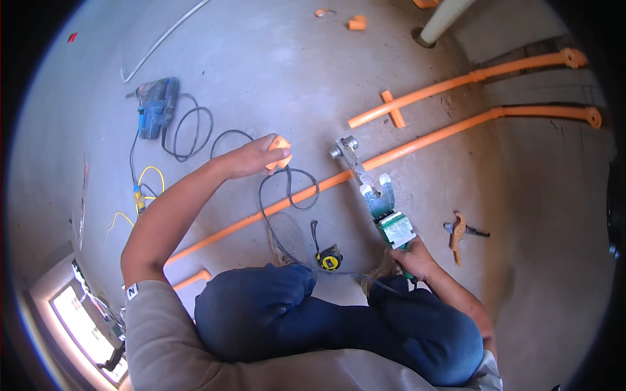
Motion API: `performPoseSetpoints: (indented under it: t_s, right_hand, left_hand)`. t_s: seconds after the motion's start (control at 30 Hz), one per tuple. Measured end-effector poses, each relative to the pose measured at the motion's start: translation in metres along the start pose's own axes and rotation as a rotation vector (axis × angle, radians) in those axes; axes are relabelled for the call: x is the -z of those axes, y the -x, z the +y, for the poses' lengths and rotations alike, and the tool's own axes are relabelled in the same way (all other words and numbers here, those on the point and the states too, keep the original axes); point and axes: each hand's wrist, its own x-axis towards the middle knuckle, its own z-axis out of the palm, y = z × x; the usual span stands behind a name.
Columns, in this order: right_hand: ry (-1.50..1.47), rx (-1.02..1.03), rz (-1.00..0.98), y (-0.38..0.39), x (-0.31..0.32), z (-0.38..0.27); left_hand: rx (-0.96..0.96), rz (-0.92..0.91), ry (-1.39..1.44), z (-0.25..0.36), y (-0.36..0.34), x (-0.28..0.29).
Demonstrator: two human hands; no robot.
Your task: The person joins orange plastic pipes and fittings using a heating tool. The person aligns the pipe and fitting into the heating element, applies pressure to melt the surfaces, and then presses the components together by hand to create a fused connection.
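Observation:
My left hand [255, 158] is closed round an orange pipe fitting [279, 151], held out above the floor. In my right hand [414, 259] is the grip of a green plastic-pipe welder [396, 229]. Its flat metal heating plate points away from me and carries round metal sockets [343, 147] at the tip. The plate lies across a long orange pipe [417, 144] in the view; whether they touch I cannot tell. Near my feet is a black and yellow tape measure [330, 258]. A grey cable [287, 251] loops between my two hands.
At the left lies a blue power drill [157, 107] with its coiled cord. A second orange pipe [450, 89] runs at the right, over a short piece [393, 109]. Pipe cutters [459, 236] rest right of the welder. An orange elbow [357, 23] and a standing pipe [447, 19] are farther off.

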Motion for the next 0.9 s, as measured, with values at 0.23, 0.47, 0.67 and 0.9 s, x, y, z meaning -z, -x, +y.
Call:
performPoseSetpoints:
  t_s: [0.23,0.47,0.67,0.9]
  right_hand:
    - [0.051,-0.060,-0.058,-0.012,-0.005,-0.013]
    - [0.070,-0.103,-0.047,-0.028,-0.004,-0.016]
    - [0.054,-0.103,-0.044,-0.031,-0.006,-0.034]
    - [0.026,-0.061,-0.009,-0.032,-0.007,-0.040]
  left_hand:
    - [-0.024,0.124,-0.232,-0.034,-0.057,-0.003]
    - [0.038,0.296,0.379,-0.084,-0.082,-0.043]
    - [0.035,0.257,0.665,-0.095,-0.091,-0.068]
    - [0.003,0.265,0.704,-0.076,-0.103,-0.076]
